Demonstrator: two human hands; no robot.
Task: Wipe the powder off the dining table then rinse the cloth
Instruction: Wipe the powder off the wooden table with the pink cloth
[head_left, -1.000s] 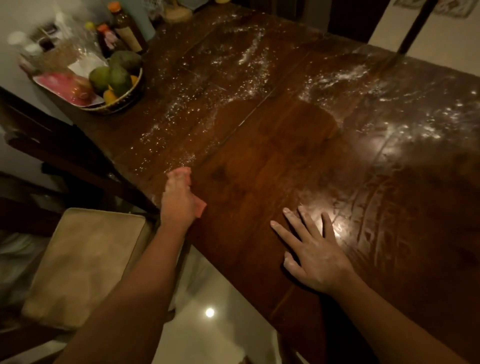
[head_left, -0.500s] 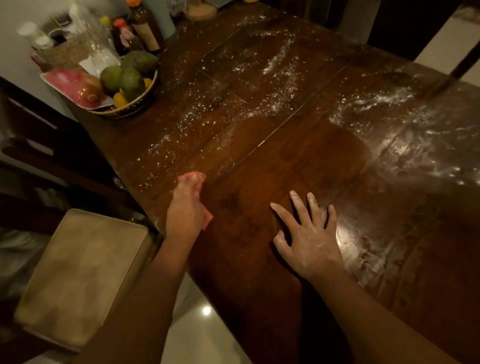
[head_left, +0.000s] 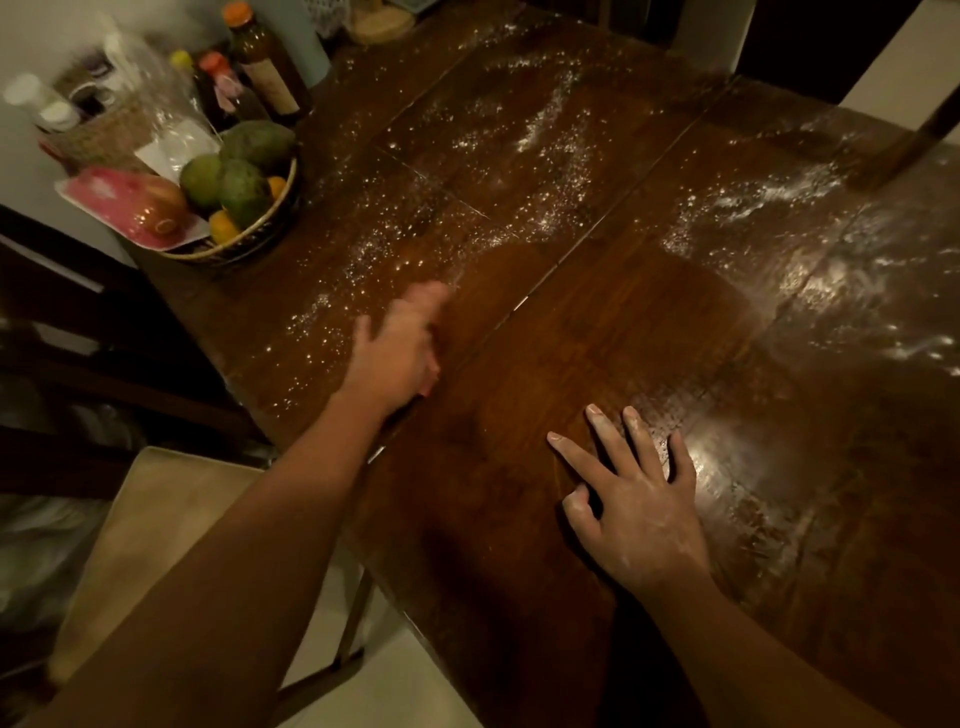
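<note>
White powder (head_left: 545, 130) is scattered over the far half of the dark wooden dining table (head_left: 597, 332), with smeared patches to the right (head_left: 857, 275). The near middle of the table looks wiped. My left hand (head_left: 395, 348) lies flat on the table at the edge of a speckled patch (head_left: 353, 275), fingers forward and thumb spread. It presses on the pink cloth (head_left: 428, 385), of which only a sliver shows under the palm. My right hand (head_left: 634, 499), dusted with powder, rests flat on the table with fingers spread.
A fruit basket (head_left: 260, 234) with a pink tray (head_left: 114, 202) stands at the table's far left corner, bottles (head_left: 265, 62) behind it. A chair with a beige cushion (head_left: 156, 545) stands at the left edge. A dark pole (head_left: 924, 135) crosses the far right.
My left hand slid forward from the table's left edge onto the tabletop, up to the powder, with the cloth under it. My right hand stayed flat in place.
</note>
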